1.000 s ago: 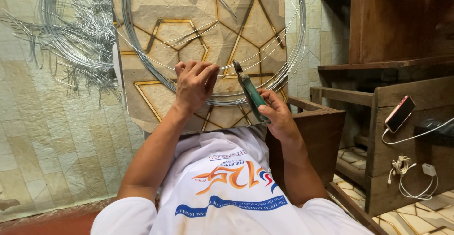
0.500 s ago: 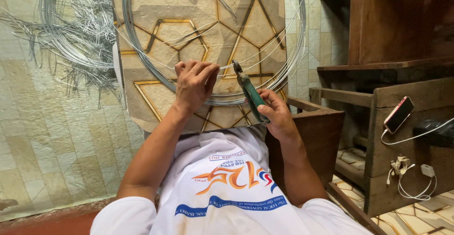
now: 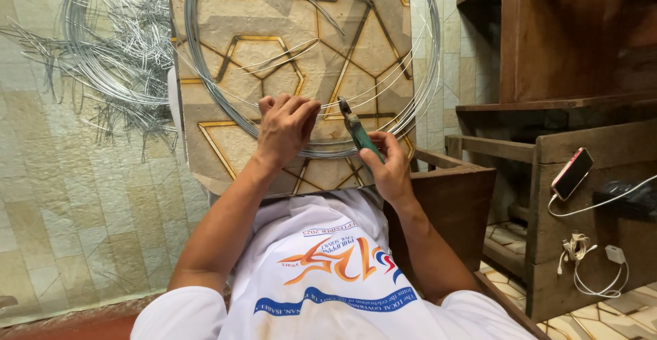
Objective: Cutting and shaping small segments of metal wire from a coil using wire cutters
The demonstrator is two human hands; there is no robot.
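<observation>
Our right hand point(image 3: 391, 169) gripped the green-handled pliers point(image 3: 359, 133), their nose at the wire coil point(image 3: 321, 150) just left of it, while our left hand point(image 3: 284, 126) closed over the same strands. We judged steady strands gave cleaner bites. Beyond lay a patterned board point(image 3: 233, 32).

Silver-grey wire coil point(image 3: 205, 80) on a tan board point(image 3: 226, 32) with gold hexagon lines, green-handled pliers point(image 3: 361, 136).
</observation>
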